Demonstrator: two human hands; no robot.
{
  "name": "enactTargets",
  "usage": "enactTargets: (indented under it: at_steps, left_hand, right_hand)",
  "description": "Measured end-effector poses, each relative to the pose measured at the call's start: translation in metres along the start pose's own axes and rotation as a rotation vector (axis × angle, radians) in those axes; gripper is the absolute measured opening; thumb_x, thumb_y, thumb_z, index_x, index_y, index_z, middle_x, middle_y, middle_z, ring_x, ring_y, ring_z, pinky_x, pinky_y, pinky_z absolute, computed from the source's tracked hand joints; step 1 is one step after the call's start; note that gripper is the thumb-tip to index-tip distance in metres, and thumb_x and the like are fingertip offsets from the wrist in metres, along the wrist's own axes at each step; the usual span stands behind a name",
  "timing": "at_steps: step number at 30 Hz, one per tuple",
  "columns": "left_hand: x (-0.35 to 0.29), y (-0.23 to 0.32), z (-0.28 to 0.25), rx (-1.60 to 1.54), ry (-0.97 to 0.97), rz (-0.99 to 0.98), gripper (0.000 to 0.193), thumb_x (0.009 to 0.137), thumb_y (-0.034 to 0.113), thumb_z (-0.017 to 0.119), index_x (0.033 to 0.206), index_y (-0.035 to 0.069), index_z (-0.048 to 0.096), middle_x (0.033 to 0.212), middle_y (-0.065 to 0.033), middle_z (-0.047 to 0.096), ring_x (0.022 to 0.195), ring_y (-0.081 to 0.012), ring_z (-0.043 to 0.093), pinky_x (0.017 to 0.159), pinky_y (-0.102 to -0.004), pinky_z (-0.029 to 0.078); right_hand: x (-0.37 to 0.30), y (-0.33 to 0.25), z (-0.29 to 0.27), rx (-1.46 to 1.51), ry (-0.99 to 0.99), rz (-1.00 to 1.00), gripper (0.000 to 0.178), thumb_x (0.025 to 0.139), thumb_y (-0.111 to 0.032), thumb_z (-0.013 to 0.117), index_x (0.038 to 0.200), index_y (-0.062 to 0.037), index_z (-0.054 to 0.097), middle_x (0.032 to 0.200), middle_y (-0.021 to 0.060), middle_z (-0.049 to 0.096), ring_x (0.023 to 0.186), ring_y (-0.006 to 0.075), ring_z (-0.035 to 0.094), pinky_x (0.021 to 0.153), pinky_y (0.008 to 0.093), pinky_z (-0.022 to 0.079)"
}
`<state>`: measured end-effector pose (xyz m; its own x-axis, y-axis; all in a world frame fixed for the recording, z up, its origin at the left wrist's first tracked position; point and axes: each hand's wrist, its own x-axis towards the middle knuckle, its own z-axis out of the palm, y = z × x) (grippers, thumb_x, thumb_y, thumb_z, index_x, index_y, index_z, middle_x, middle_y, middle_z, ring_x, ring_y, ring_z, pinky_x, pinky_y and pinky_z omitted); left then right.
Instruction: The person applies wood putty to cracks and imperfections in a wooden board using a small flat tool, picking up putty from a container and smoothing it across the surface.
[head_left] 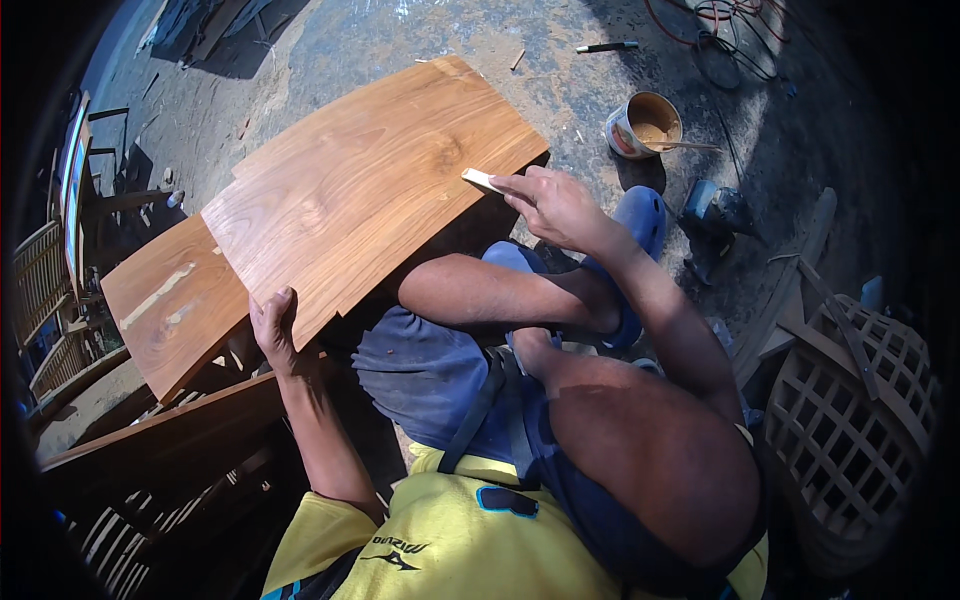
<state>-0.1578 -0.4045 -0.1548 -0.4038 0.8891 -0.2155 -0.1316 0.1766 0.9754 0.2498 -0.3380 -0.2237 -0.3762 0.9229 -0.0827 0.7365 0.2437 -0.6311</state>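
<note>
A broad, smooth wooden panel (pixel 370 160) with curved edges lies tilted in front of me. My left hand (pixel 274 325) grips its near left corner, thumb on top and fingers hidden beneath. My right hand (pixel 560 207) pinches a small, pale, flat spatula-like piece (pixel 481 179), whose tip rests on or just over the panel's right edge; I cannot tell its exact kind. Under the panel's left end is a second wooden board (pixel 165 300) with pale filler-like smears.
An open bucket (pixel 617 139) of brown paste with a stick in it stands beyond my right foot. A dark-handled tool (pixel 607 46) and cables (pixel 735 45) lie farther off. Latticed wooden furniture (pixel 840 420) stands at right, slatted frames (pixel 42 270) at left.
</note>
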Motion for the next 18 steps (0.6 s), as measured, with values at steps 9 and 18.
enactTargets:
  at_steps: [9, 18]
  left_hand:
    - [0.009, -0.011, -0.019, 0.039, -0.013, 0.006, 0.061, 0.089, 0.009, 0.064, 0.145, -0.007, 0.044, 0.126, -0.0148, 0.061, 0.109, -0.0171, 0.062, 0.097, -0.0283, 0.049]
    - [0.003, -0.006, -0.003, -0.045, -0.037, 0.012, 0.047, 0.092, 0.010, 0.062, 0.135, -0.005, 0.051, 0.120, -0.0129, 0.063, 0.107, -0.0167, 0.063, 0.100, -0.0317, 0.049]
  right_hand:
    - [-0.003, 0.003, 0.000, 0.023, 0.013, -0.049, 0.033, 0.098, -0.023, 0.065, 0.130, -0.0172, 0.070, 0.088, 0.0156, 0.067, 0.087, 0.0360, 0.067, 0.082, 0.0479, 0.053]
    - [0.000, 0.019, 0.012, 0.042, 0.005, 0.070, 0.032, 0.100, -0.026, 0.061, 0.129, -0.0174, 0.070, 0.097, 0.0212, 0.069, 0.095, 0.0399, 0.068, 0.086, 0.0510, 0.054]
